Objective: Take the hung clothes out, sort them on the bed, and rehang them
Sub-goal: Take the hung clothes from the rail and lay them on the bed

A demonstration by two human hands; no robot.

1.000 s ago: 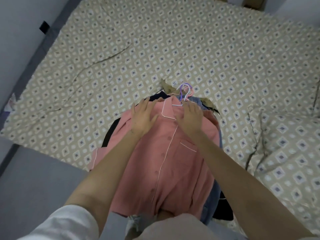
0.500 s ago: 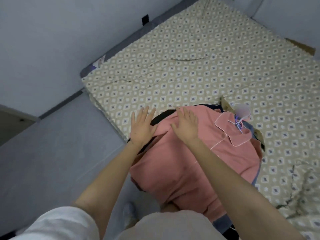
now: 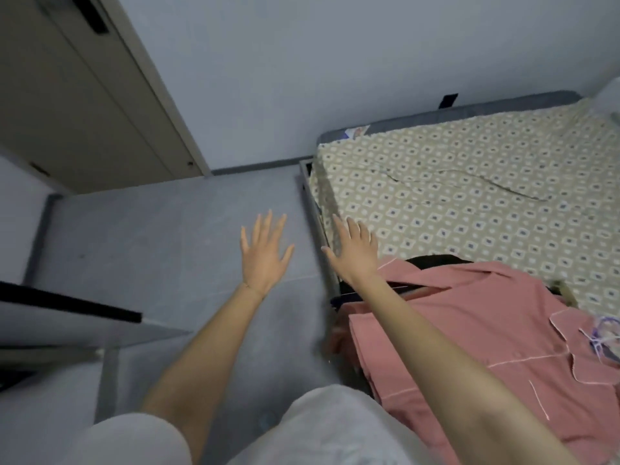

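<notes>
Left hand point(image 3: 265, 256): fingers straight and spread, empty, over the grey floor point(image 3: 161, 236). Right hand point(image 3: 354, 253): likewise flat and empty, above the near-left edge of the bed point(image 3: 469, 182). Pink shirt point(image 3: 469, 317) on the bed's near corner, right of the hands, atop dark garments point(image 3: 432, 260); hanger hooks point(image 3: 605, 337) at its collar, far right. Brown door point(image 3: 84, 112) far left.

The person wears a pale white short-sleeved top point(image 3: 328, 427), its left sleeve point(image 3: 134, 441) ending above bare forearms.
</notes>
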